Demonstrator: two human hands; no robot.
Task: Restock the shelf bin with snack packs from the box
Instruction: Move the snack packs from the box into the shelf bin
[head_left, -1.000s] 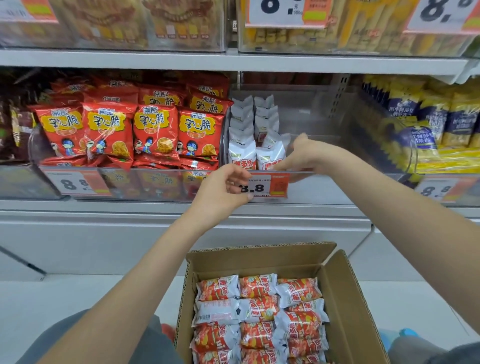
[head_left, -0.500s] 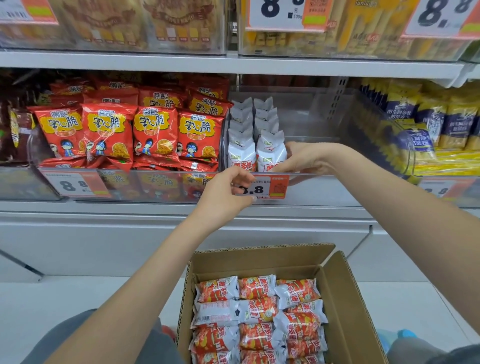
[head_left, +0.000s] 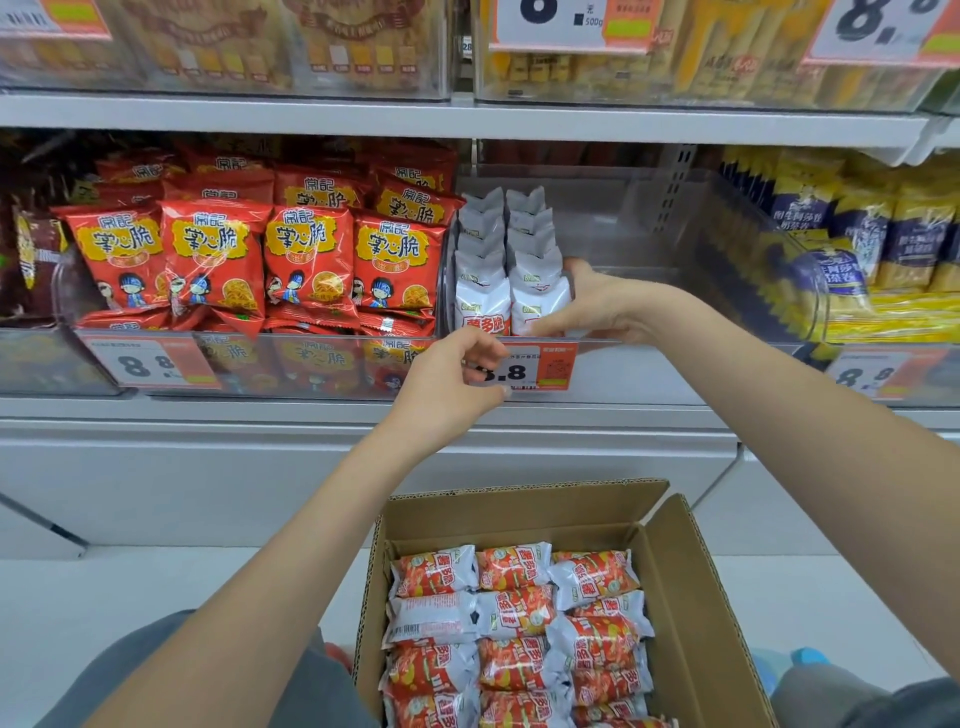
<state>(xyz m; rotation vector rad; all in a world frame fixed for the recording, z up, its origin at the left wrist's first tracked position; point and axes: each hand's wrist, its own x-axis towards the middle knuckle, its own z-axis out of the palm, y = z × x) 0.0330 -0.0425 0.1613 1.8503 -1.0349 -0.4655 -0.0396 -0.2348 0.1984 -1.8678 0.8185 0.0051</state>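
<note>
Nearest, well below both hands, the box (head_left: 670, 545) sits open and packed with snack packs (head_left: 514, 613). Above it the left hand (head_left: 447, 387) has its fingers curled at the bin (head_left: 649, 364) front, over the price tag (head_left: 540, 366); whether they pinch it cannot be told, and a tug could pull the tag loose. Farther in, the right hand (head_left: 592, 306) cups the front white pack (head_left: 535, 306) of the right row, fingers curved against its side, and a hard push could topple the upright rows beyond the fingertips.

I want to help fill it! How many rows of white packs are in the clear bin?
2: left row against the left wall of the bin, right row beside it, its front pack gripped by the right hand. More may hide behind.
</note>
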